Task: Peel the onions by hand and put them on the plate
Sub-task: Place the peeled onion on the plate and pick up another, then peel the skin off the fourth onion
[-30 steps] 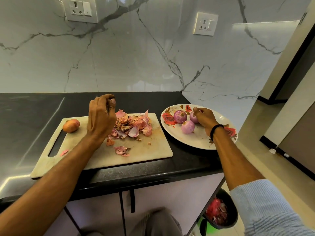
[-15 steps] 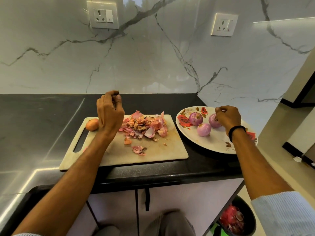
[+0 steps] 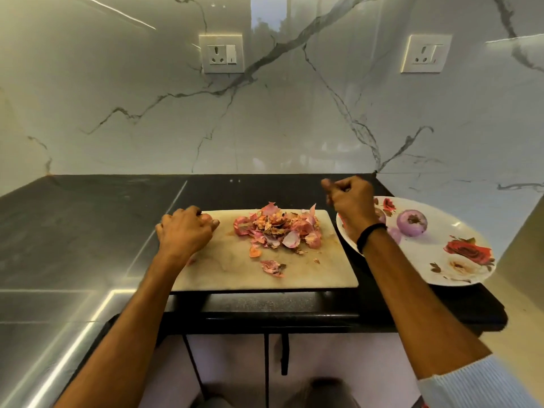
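On the pale cutting board (image 3: pixel 309 275), my left hand (image 3: pixel 185 232) curls over the unpeeled onion (image 3: pixel 207 218) at the board's left end; only a pinkish sliver of it shows past my fingers. My right hand (image 3: pixel 350 201) hovers above the gap between board and flowered plate (image 3: pixel 435 279), fingers curled, with nothing visible in it. One peeled purple onion (image 3: pixel 411 222) lies in plain sight on the plate. Two more are mostly hidden behind my right wrist.
A heap of onion skins (image 3: pixel 279 228) covers the middle of the board, with loose scraps in front of it. The black counter (image 3: pixel 88 231) runs left, its front edge close to me. A marble wall with two sockets (image 3: pixel 222 53) stands behind.
My left hand dropped from above the skins onto the unpeeled onion at the board's left end. My right hand let go of a peeled onion on the plate and lifted leftward.
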The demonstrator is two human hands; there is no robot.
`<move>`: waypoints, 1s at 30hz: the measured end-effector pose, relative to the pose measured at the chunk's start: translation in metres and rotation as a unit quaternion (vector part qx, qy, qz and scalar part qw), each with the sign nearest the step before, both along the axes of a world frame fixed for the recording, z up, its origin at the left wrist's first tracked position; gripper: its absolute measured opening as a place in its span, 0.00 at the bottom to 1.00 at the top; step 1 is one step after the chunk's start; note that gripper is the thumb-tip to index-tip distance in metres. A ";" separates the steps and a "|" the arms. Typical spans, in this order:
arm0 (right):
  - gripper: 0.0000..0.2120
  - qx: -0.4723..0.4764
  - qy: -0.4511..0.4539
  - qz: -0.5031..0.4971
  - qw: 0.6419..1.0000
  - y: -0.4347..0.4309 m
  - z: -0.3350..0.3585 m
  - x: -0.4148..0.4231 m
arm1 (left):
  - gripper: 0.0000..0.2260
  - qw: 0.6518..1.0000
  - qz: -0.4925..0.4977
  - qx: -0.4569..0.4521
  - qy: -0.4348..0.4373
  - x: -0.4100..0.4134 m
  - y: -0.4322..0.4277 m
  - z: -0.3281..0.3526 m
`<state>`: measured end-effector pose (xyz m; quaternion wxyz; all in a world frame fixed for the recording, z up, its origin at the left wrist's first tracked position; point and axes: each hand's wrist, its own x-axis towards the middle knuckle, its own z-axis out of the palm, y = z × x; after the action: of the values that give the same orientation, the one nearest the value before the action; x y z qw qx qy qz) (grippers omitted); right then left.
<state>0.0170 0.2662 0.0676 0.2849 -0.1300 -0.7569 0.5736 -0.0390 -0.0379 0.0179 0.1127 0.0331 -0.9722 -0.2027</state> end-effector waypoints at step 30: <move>0.13 -0.346 -0.021 0.281 0.895 -0.046 -0.017 -0.087 | 0.21 0.879 -0.244 0.363 0.191 -0.057 0.088 0.016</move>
<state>-0.0695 0.2199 0.0509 0.0332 -0.0142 -0.5211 0.8528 -0.0956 0.0503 0.0335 0.2232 -0.2064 -0.7670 -0.5650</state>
